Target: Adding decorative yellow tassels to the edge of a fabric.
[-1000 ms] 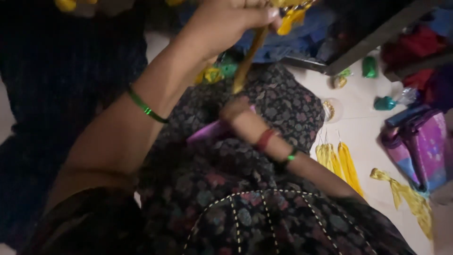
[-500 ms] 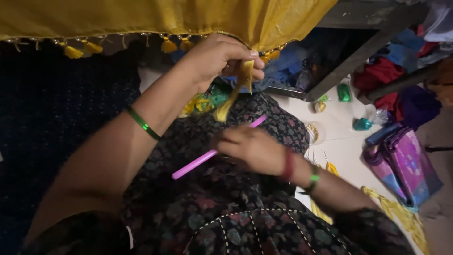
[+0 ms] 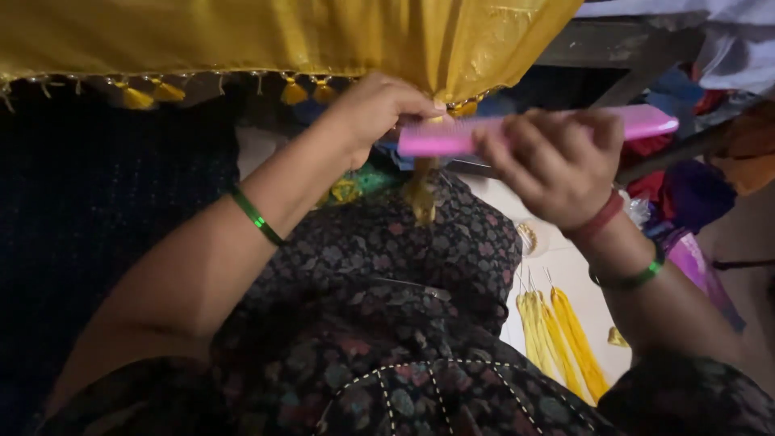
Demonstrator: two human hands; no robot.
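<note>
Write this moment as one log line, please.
left hand: pinching yellow tassel at yellow cloth edge | right hand: holding pink comb against tassel top

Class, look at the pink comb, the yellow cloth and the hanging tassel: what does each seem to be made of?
Pink comb: likely plastic, smooth and uniformly coloured.
Yellow cloth: woven fabric with a silky sheen, judging by glossy folds; the fibre is unclear.
Tassel: loose yellow thread, soft and frayed at its end.
</note>
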